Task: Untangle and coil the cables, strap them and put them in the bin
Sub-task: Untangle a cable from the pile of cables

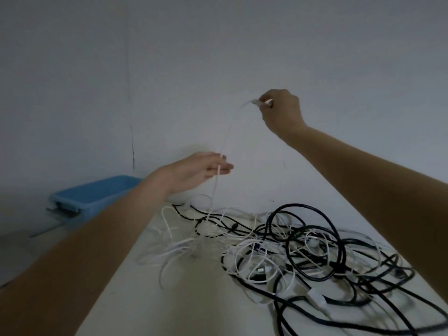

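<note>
Your counter (198, 299) was pale and ran away from you toward a plain grey wall (218, 44), and most of its right half lay under the tangle of cables (303, 251): thick black leads in big overlapping loops, thin white ones threaded through and under them, with a small white block (316, 297) on one lead near the front edge of the heap. At the far left, beside your left forearm, sat the blue bin (97, 192), open-topped, with a latch at its near end. One thin white cable (226, 134) rose out of the heap, nearly straight and taut. Your right hand (281, 110), raised well above the pile, was pinching that cable's plug end between curled fingers. Your left hand (203, 172), lower and between the bin and the pile, had its fingers extended and loosely closed on the same cable where it passed through them.
</note>
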Motion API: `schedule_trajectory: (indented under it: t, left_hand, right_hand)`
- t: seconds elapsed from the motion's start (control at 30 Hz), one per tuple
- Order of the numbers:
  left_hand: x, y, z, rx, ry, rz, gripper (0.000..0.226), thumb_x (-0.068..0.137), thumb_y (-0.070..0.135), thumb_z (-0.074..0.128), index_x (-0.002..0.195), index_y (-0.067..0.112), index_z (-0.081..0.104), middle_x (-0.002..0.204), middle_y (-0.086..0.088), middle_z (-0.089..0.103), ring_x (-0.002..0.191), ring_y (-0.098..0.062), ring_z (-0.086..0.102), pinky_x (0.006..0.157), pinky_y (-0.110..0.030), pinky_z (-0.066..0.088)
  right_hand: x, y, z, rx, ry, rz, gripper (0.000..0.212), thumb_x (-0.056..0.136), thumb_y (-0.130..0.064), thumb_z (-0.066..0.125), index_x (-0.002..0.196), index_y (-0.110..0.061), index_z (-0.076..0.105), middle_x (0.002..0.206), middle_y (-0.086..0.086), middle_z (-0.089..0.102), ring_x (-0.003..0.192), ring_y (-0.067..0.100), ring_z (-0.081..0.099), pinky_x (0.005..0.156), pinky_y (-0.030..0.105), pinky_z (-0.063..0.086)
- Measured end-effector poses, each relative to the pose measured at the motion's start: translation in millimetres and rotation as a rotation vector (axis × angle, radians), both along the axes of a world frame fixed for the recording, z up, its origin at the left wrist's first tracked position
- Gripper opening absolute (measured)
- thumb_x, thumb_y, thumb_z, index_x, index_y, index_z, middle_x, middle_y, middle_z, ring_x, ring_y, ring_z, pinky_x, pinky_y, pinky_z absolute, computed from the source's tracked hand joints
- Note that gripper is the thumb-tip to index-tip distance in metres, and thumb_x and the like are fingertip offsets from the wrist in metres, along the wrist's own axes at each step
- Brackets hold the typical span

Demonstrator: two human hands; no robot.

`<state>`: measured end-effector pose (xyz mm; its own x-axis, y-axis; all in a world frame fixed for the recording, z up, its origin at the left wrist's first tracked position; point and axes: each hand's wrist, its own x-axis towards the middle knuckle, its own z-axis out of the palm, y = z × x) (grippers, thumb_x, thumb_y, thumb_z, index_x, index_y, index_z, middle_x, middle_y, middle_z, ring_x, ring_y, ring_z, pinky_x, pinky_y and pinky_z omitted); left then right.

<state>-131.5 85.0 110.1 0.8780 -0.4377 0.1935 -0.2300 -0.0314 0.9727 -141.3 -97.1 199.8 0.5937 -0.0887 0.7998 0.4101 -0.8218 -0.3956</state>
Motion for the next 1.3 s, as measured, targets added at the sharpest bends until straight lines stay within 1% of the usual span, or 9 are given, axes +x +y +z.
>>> schedule_trajectory:
  t: [0.1,0.23,0.33,0.4,0.53,0.7,0.83,1.1,1.3]
  left_hand:
    - [-6,-23,-16,0.118,-0.003,-0.101,0.029,0.099,0.028,0.04,0.097,0.009,0.062,0.078,-0.001,0.068,0.075,-0.013,0.063,0.079,-0.028,0.052]
    - [-3,-22,-44,0.394,-0.135,0.014,0.038,0.103,0.028,0.033,0.082,0.012,0.06,0.06,0.004,0.041,0.053,-0.008,0.035,0.055,-0.02,0.031]
    - [-10,-38,-26,0.281,-0.252,0.146,0.037,0.102,0.026,0.035,0.074,0.012,0.054,0.051,0.009,0.033,0.049,-0.007,0.025,0.047,-0.017,0.023]
    - [-13,-53,1,0.124,-0.304,0.206,0.037,0.102,0.027,0.036,0.071,0.014,0.051,0.043,0.015,0.032,0.042,-0.003,0.025,0.042,-0.014,0.02]
    - [-23,-75,45,0.285,-0.496,0.156,0.04,0.102,0.032,0.037,0.067,0.017,0.049,0.044,0.015,0.037,0.039,-0.001,0.027,0.041,-0.014,0.02]
    - [-24,-84,51,0.491,-0.675,0.245,0.043,0.102,0.031,0.037,0.063,0.016,0.045,0.061,0.002,0.042,0.054,-0.009,0.037,0.039,-0.01,0.026]
    - [-20,-71,46,0.399,-0.671,0.291,0.043,0.101,0.035,0.038,0.063,0.016,0.043,0.058,0.004,0.041,0.047,-0.005,0.032,0.04,-0.011,0.025]
    - [-35,-80,20,0.155,-0.094,-0.142,0.045,0.099,0.048,0.031,0.088,0.011,0.055,0.059,0.008,0.042,0.046,-0.004,0.032,0.042,-0.014,0.029]
    - [-38,-95,37,-0.337,0.158,-0.136,0.035,0.102,0.026,0.036,0.068,0.019,0.041,0.041,0.011,0.026,0.029,-0.002,0.02,0.031,-0.014,0.009]
  right_hand:
    - [-6,-32,18,0.035,-0.047,-0.252,0.03,0.094,-0.007,0.045,0.118,0.001,0.061,0.121,0.02,0.06,0.118,0.034,0.051,0.098,0.035,0.04]
    - [-20,-96,17,0.217,0.04,-0.581,0.034,0.099,-0.017,0.037,0.128,-0.005,0.049,0.133,0.02,0.045,0.122,0.037,0.042,0.098,0.042,0.038]
    - [-34,-119,-7,-0.038,0.469,-0.448,0.027,0.092,-0.017,0.054,0.111,0.001,0.061,0.099,0.016,0.062,0.078,0.027,0.06,0.064,0.029,0.049]
    - [-42,-113,-26,-0.305,0.905,-0.394,0.028,0.089,-0.02,0.062,0.111,-0.002,0.061,0.103,0.012,0.063,0.08,0.021,0.062,0.051,0.024,0.047]
    - [-33,-86,-46,-0.166,0.758,0.104,0.064,0.083,-0.015,0.069,0.139,-0.008,0.038,0.143,0.011,0.04,0.124,0.027,0.046,0.098,0.036,0.044]
    - [-46,-56,-19,0.054,0.662,0.461,0.003,0.089,-0.01,0.061,0.087,-0.008,0.062,0.067,0.002,0.057,0.05,0.012,0.043,0.043,0.016,0.036]
    - [-52,-75,-3,0.132,0.625,0.39,0.013,0.087,-0.018,0.065,0.083,-0.006,0.066,0.044,-0.009,0.036,0.041,0.007,0.03,0.041,0.015,0.031]
    - [-52,-102,-32,0.18,0.594,0.507,0.015,0.091,-0.009,0.057,0.085,-0.01,0.071,0.054,-0.006,0.04,0.051,0.007,0.031,0.047,0.016,0.028]
    - [-42,-91,-67,0.306,0.597,0.64,0.023,0.095,-0.017,0.052,0.082,-0.006,0.065,0.058,-0.002,0.034,0.05,0.008,0.031,0.051,0.018,0.034]
